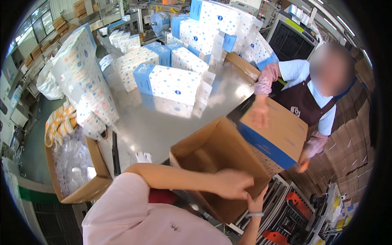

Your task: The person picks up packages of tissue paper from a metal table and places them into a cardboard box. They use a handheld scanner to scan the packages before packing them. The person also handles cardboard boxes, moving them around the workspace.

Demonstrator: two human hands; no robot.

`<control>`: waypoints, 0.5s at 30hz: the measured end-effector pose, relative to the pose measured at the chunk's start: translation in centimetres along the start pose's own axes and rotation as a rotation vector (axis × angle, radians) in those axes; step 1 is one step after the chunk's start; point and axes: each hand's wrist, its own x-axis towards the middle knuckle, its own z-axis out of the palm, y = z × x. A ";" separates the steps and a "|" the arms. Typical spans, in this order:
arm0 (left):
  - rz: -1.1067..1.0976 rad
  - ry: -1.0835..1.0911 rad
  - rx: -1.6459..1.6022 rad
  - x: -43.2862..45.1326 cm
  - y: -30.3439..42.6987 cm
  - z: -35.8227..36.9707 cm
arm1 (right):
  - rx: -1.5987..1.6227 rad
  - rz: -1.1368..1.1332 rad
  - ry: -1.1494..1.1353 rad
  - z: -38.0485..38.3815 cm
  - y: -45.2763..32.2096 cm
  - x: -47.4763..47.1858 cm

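Observation:
An open, empty cardboard box (196,150) tilts at the front edge of the metal table, its opening towards me. My left hand (234,183) reaches across the opening near the right-hand wall. It is blurred, with curled fingers, and whether it touches the cardboard is unclear. At the box's near right corner, my right hand (257,200), with a bracelet at the wrist, grips the rim, its thumb on the inside. Just beyond, a co-worker (294,82) in a dark apron holds a closed brown and blue carton (275,131) with both hands.
Several white and blue patterned packs (168,84) lie and stack on the metal table (131,122). A tall stack of similar packs (82,76) stands left. A carton of clear plastic (73,165) sits lower left. Machinery with orange parts (284,214) is lower right; flattened cardboard (346,153) lies beyond.

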 end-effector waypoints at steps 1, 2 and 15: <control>-0.141 0.082 0.113 -0.3 -1.5 -5.7 | -0.311 -0.023 -0.013 -0.4 0.0 0.5; -0.127 0.286 0.227 -1.1 -5.2 -10.2 | -0.645 -0.037 0.110 -0.7 0.6 0.8; -1.479 0.448 0.625 -19.2 -39.0 -48.3 | -1.055 -0.944 -0.527 38.1 -29.4 31.6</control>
